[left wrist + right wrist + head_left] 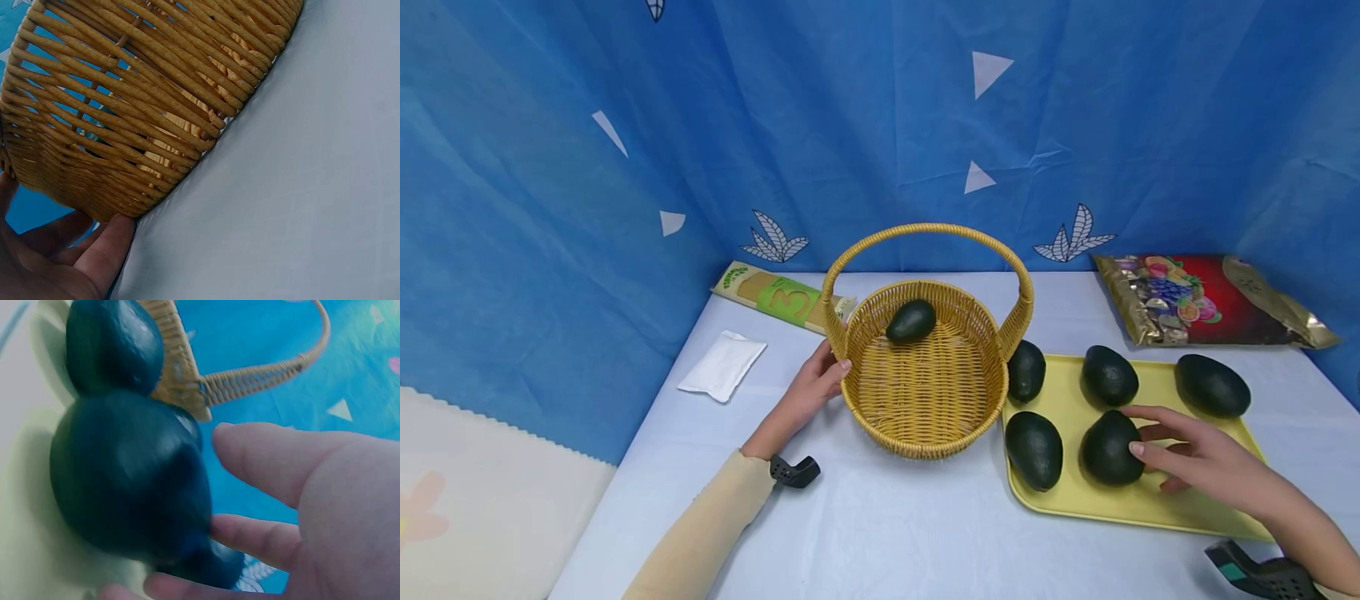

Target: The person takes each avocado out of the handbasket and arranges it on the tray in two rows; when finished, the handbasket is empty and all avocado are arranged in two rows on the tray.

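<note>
A woven basket [928, 451] with a tall handle stands mid-table, one dark green avocado [912, 322] inside it. My left hand [811, 385] holds the basket's left side, thumb at the rim. Its fingers [112, 250] lie along the outer weave in the left wrist view. On the yellow tray [1060, 506], my right hand [1206, 458] reaches around the right side of the front middle avocado [1109, 450]. Thumb and fingers are spread, and the right wrist view shows a gap between thumb tip and avocado [131, 475]. Several other avocados [1034, 451] lie on the tray.
A red and gold bag [1210, 302] lies at the back right, behind the tray. At the back left are a long green and tan packet [782, 300] and a small white packet [722, 365]. A blue curtain [880, 133] hangs along the table's back edge.
</note>
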Tool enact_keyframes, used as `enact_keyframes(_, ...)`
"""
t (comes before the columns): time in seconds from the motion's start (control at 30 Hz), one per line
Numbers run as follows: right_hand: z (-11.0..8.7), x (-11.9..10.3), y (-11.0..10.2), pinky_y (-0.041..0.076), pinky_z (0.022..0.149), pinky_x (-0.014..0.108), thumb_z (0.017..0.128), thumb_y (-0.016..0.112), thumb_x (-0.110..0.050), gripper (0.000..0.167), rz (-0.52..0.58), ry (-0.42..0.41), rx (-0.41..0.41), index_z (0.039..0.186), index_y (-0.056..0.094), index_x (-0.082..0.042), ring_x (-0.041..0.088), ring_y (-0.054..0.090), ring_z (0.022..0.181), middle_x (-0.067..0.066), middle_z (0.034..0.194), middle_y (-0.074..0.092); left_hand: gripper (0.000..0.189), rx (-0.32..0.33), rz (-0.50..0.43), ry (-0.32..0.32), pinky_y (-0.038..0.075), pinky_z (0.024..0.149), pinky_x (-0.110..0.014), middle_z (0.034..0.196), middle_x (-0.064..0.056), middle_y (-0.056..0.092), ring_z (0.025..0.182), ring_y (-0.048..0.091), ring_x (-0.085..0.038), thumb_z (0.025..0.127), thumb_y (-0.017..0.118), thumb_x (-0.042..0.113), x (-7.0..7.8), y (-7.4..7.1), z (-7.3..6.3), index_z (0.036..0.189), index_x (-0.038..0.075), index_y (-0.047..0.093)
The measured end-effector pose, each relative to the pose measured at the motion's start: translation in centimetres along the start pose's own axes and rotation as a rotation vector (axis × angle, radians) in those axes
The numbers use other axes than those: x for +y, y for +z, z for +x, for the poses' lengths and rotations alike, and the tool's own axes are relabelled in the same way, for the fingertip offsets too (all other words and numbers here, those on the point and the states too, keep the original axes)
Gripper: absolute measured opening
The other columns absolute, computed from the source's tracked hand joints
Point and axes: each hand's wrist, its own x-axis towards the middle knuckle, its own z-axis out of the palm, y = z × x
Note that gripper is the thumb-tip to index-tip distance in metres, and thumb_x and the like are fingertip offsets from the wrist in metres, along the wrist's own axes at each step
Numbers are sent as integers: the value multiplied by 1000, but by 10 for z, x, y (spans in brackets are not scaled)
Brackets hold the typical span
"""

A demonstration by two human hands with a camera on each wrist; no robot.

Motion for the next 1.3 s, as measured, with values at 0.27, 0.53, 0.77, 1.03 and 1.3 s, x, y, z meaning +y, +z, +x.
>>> enact_keyframes(0.27, 7, -9, 16, 61, 66, 31, 100, 64, -34, 67, 4, -38, 28, 152, 37, -1, 29, 70, 101, 41, 139, 49, 68, 0, 4, 6, 57, 101, -45, 162, -23, 36, 139, 51, -42, 106, 50, 27, -2, 0, 1, 165, 27, 16)
enact_keyframes(0.53, 5, -2, 4, 62, 71, 39, 99, 65, -36, 69, -14, 18, 7, 152, 38, -1, 37, 66, 108, 40, 141, 47, 68, -3, -5, 4, 58, 101, -45, 162, -24, 35, 139, 51, -43, 106, 51, 27, -1, 1, 1, 165, 27, 17)
enact_keyframes(0.77, 1, 6, -5, 63, 73, 42, 100, 64, -35, 68, -11, 38, -14, 150, 37, 1, 37, 65, 109, 42, 140, 46, 68, -5, -4, 1, 57, 101, -45, 162, -24, 35, 140, 50, -43, 106, 51, 28, -1, 1, 1, 165, 27, 17)
enact_keyframes(1.03, 2, 7, -5, 60, 68, 35, 100, 63, -35, 68, -26, 10, -39, 151, 37, 2, 31, 66, 107, 39, 138, 49, 70, -9, -2, 10, 58, 101, -45, 162, -26, 35, 138, 51, -44, 106, 51, 30, 1, -1, 0, 165, 25, 16)
enact_keyframes(1.3, 1, 6, -6, 60, 68, 36, 101, 62, -33, 67, -23, -6, -47, 151, 36, 3, 35, 69, 105, 45, 142, 44, 70, -10, -7, 9, 57, 101, -45, 162, -26, 33, 139, 50, -44, 106, 50, 27, 2, 0, -1, 166, 23, 15)
